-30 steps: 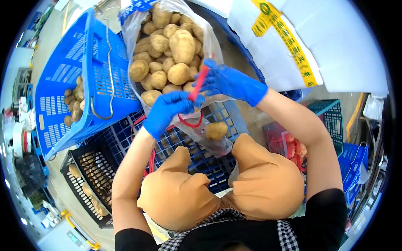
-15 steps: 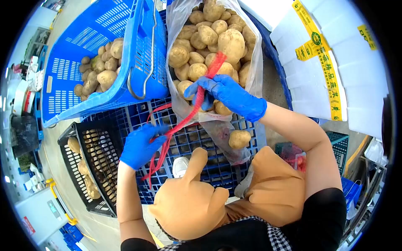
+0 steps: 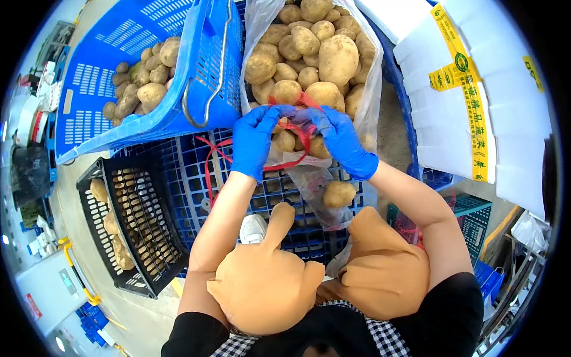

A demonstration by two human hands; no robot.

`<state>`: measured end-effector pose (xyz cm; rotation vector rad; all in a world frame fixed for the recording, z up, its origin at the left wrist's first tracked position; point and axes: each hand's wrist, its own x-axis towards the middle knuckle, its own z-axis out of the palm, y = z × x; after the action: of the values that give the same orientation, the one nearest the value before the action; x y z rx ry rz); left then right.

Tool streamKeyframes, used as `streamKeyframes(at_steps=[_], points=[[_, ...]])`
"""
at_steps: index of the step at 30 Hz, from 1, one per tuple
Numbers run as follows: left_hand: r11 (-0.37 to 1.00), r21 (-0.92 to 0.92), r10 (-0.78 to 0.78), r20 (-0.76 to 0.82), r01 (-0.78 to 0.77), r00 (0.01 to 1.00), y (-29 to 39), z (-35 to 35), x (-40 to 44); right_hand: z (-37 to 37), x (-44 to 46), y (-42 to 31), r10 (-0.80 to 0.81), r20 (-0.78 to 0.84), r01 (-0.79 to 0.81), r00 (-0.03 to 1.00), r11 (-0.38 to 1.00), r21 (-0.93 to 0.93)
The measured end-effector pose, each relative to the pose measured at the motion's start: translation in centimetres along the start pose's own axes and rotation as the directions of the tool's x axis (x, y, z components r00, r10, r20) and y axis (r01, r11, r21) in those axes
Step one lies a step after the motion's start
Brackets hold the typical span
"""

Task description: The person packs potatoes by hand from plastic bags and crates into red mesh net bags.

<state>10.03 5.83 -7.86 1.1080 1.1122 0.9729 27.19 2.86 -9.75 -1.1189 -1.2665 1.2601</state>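
Note:
Both hands wear blue gloves and meet over the lower end of a large clear plastic bag (image 3: pixel 373 113) full of potatoes (image 3: pixel 338 59). My left hand (image 3: pixel 254 138) pinches one side of a red mesh net (image 3: pixel 297 121). On the other side, my right hand (image 3: pixel 346 141) has its fingers closed on the same net, which is spread between them. Red strands hang below and to the left, over the blue pallet. A single potato (image 3: pixel 339 194) lies on the bag's loose plastic flap below my right hand.
A blue crate (image 3: pixel 205 77) with potatoes stands at the upper left, a black crate (image 3: pixel 128 238) below it. White foam boxes (image 3: pixel 443 113) with yellow tape are at the right, above a green crate (image 3: pixel 473 223). The blue pallet (image 3: pixel 193 172) lies underneath.
My left hand has moved up and right to meet my right hand. The red net, stretched out long before, is now bunched and spread between both hands over the bag.

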Motion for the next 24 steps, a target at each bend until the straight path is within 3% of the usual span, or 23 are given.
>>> streamKeyframes(at_steps=[2, 3, 5, 10, 11, 13, 14, 15, 18, 19, 22, 24], points=[[0.996, -0.075, 0.050, -0.046, -0.053, 0.998, -1.0, -0.4, 0.0, 0.5, -0.1, -0.1, -0.010, -0.109, 0.015, 0.994, 0.999, 0.046], [0.992, -0.118, 0.041, -0.069, -0.049, 0.997, -0.9, -0.6, 0.2, -0.1, 0.2, -1.0, 0.045, -0.054, -0.041, 0.998, 0.996, 0.074], [0.971, -0.239, -0.013, -0.113, -0.014, 0.993, -0.9, -0.9, 0.7, -0.8, 0.4, -1.5, 0.118, -0.103, -0.098, 0.988, 0.978, 0.183], [0.966, -0.258, -0.025, -0.125, -0.009, 0.992, -1.2, -0.3, 0.9, -3.2, 0.4, -1.5, 0.251, -0.217, -0.100, 0.943, 0.840, 0.534], [0.962, -0.273, -0.049, -0.132, 0.011, 0.990, -1.1, 0.0, 0.9, -3.6, -0.1, -1.7, 0.177, -0.195, -0.081, 0.965, 0.905, 0.418], [0.907, -0.408, -0.164, -0.114, 0.105, 0.980, -1.9, 0.1, 2.1, -2.7, -1.4, -2.1, -0.124, -0.090, 0.122, 0.988, 0.992, -0.028], [0.870, -0.471, -0.222, -0.103, 0.149, 0.970, -2.2, 0.1, 2.5, -1.8, -2.2, -2.5, -0.246, 0.014, 0.242, 0.969, 0.940, -0.239], [0.848, -0.522, -0.238, -0.224, 0.089, 0.945, -1.2, 1.8, 2.5, -0.5, -2.9, -3.0, -0.389, 0.113, 0.402, 0.915, 0.846, -0.349], [0.939, -0.341, -0.076, -0.054, 0.053, 0.996, -0.6, 2.2, 1.7, 1.3, -3.8, -3.9, -0.372, 0.356, 0.484, 0.857, 0.819, -0.309], [0.967, -0.245, 0.051, -0.089, -0.071, 0.995, -0.3, 2.8, 1.1, 1.5, -3.7, -3.8, -0.351, 0.312, 0.422, 0.883, 0.885, -0.197], [0.965, -0.176, 0.179, -0.098, -0.194, 0.979, 0.8, 2.9, -0.2, -1.0, -1.8, -2.6, -0.281, 0.398, 0.324, 0.873, 0.945, -0.043], [0.978, -0.107, 0.176, -0.011, -0.176, 0.984, 1.3, 2.2, -0.8, -2.5, -0.4, -2.1, 0.026, 0.234, -0.068, 0.972, 0.983, 0.171]])
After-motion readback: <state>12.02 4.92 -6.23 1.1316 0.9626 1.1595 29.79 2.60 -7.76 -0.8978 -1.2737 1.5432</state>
